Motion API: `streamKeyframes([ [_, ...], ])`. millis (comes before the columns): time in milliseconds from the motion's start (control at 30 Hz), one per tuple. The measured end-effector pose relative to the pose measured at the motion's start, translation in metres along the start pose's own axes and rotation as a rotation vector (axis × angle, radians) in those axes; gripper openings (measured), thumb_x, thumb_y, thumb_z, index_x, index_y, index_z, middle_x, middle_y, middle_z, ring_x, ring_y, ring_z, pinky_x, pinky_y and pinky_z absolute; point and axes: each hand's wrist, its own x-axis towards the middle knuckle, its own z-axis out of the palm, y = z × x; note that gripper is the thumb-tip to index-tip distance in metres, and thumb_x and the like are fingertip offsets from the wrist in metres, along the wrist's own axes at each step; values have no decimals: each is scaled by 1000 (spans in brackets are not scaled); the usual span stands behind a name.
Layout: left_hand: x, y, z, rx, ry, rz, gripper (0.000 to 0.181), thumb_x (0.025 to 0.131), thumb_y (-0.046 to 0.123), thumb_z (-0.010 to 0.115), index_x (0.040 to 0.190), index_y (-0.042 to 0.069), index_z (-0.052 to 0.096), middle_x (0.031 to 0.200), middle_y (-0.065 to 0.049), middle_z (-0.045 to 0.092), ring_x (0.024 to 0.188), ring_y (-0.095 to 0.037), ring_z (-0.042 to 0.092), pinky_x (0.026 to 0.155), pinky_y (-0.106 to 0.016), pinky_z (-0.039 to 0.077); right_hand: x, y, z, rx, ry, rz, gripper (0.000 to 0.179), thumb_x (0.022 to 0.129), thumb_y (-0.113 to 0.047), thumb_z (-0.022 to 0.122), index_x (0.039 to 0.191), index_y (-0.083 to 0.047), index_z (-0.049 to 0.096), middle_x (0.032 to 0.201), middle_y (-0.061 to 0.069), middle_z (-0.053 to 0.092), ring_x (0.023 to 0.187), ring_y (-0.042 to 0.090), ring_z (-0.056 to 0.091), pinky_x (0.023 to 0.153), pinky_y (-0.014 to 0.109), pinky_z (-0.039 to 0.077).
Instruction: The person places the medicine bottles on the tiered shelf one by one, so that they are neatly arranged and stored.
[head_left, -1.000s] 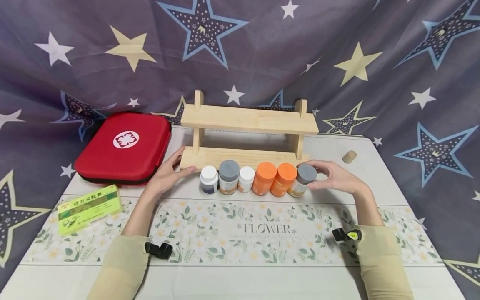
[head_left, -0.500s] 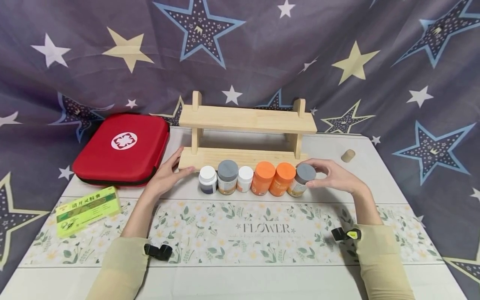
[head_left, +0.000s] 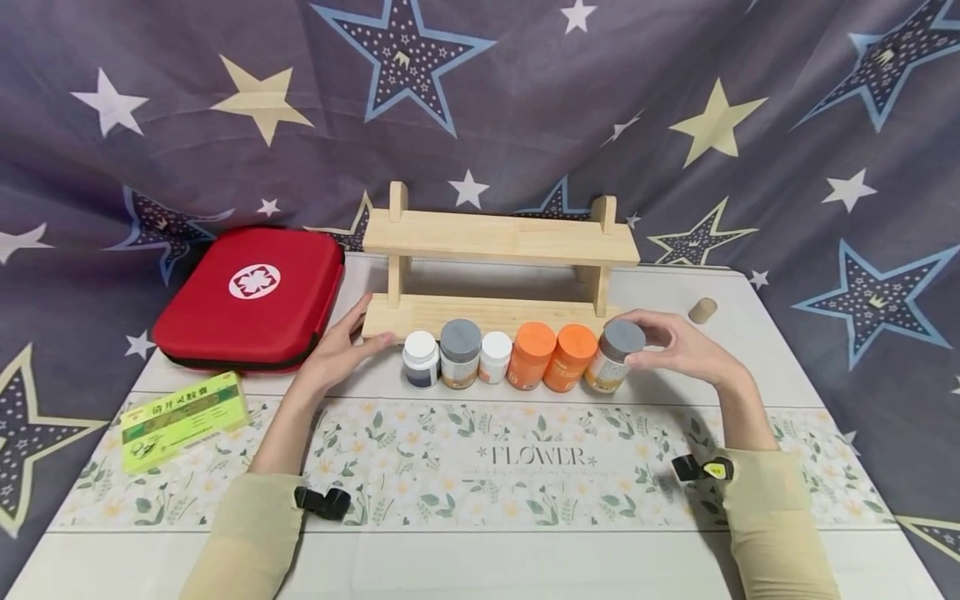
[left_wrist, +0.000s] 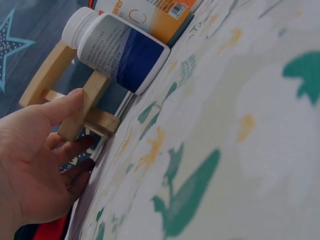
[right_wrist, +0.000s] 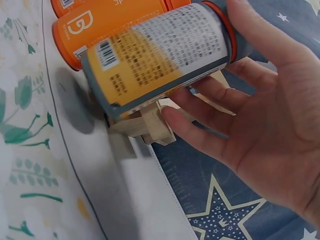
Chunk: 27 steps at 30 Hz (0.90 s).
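A two-tier wooden shelf (head_left: 498, 236) stands at the back middle of the table. At the left end of its lower board, my left hand (head_left: 333, 354) holds on, thumb (left_wrist: 70, 104) at the front and the other fingers behind. My right hand (head_left: 682, 346) grips a grey-capped pill bottle (right_wrist: 160, 55) near its cap; in the right wrist view the bottle is tilted, its base off the table above a shadow. Left of it, in front of the shelf, stand two orange bottles (head_left: 532, 357), a small white bottle (head_left: 494, 358), another grey-capped bottle (head_left: 460, 354) and a white-capped bottle (head_left: 422, 360).
A red first-aid case (head_left: 247, 308) lies at the back left, with a green medicine box (head_left: 183, 421) before it. A small cork-like cylinder (head_left: 702, 311) sits at the back right. A floral runner (head_left: 420, 475) crosses the table, and a starry curtain (head_left: 525, 100) hangs behind.
My right hand has shifted slightly right with the grey-capped pill bottle, widening the gap between its cap and the neighbouring orange one. My left hand has stayed at the shelf's end.
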Motion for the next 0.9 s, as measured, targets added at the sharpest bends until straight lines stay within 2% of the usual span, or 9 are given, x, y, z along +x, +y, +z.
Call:
streamKeyframes([
  [200,0,1,1,-10,-1,3,98,96,38,72,167,23,6,174,-13,15,162,-34,15,130,-56,17,-4,-4,-8,35,3,-53,49,88,9,70,135,2,59,119,-10,73,105,6,72,89,20,57],
  [333,-2,2,1,-15,2,3,99,96,38,72,167,23,5,174,-12,13,162,-34,15,130,-55,18,-4,-8,-16,29,0,-75,47,90,10,66,135,2,57,120,-7,71,104,6,71,87,20,57],
  [700,-3,3,1,-10,-1,-11,100,96,40,72,167,23,4,174,-13,13,162,-35,16,130,-56,18,2,-28,-40,-58,-25,-52,46,93,8,65,138,0,55,119,-9,68,101,4,68,85,17,55],
  [800,-3,3,0,-15,-3,-10,100,96,40,72,167,24,4,174,-13,12,162,-35,16,130,-56,19,8,-39,-47,-68,-15,-44,46,94,8,64,138,0,54,117,-11,67,98,3,67,82,18,54],
  [900,-3,3,0,-18,-3,-4,100,96,40,72,167,24,4,174,-13,12,162,-35,16,130,-56,19,14,-54,-53,-88,2,-29,46,94,6,64,138,-2,55,110,-11,67,84,4,62,66,22,51],
])
